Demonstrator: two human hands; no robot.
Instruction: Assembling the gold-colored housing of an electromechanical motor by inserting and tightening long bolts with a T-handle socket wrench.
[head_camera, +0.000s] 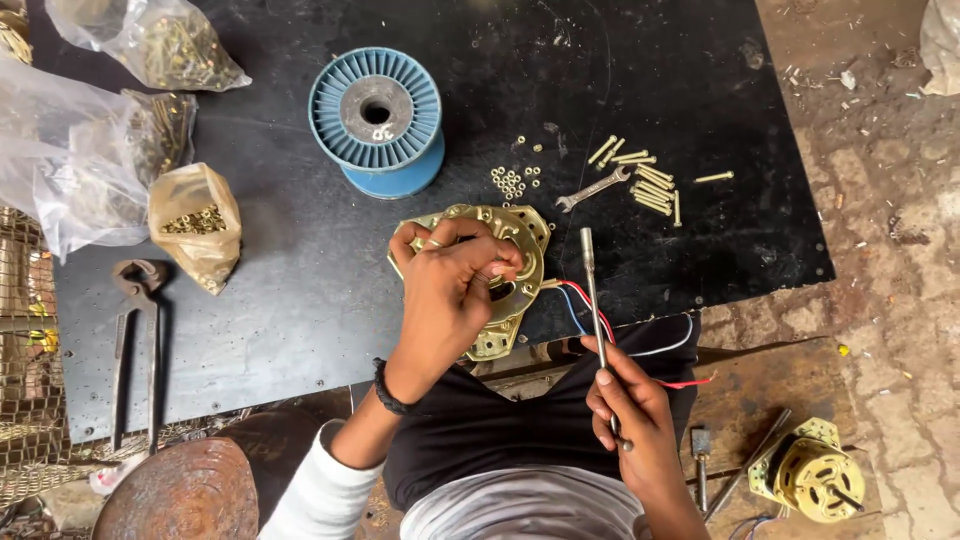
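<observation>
My left hand (450, 285) rests on a gold-coloured metal motor plate (520, 235) lying at the near edge of a black mat (300, 280), fingers curled over its middle opening. Red, blue and white wires (585, 305) trail from the plate toward my lap. My right hand (630, 410) grips a long steel socket driver (590, 270), held upright just right of the plate, its tip not touching it. Beyond the plate lie small brass nuts (512, 180), a small open-ended spanner (592, 188) and several brass bolts (650, 180).
A blue wire spool (377, 120) stands behind the plate. Plastic bags of brass hardware (195, 220) sit at the left, with pincers (135, 330) below them. An assembled gold motor (810, 475) and a rusty round disc (180, 495) lie near my legs.
</observation>
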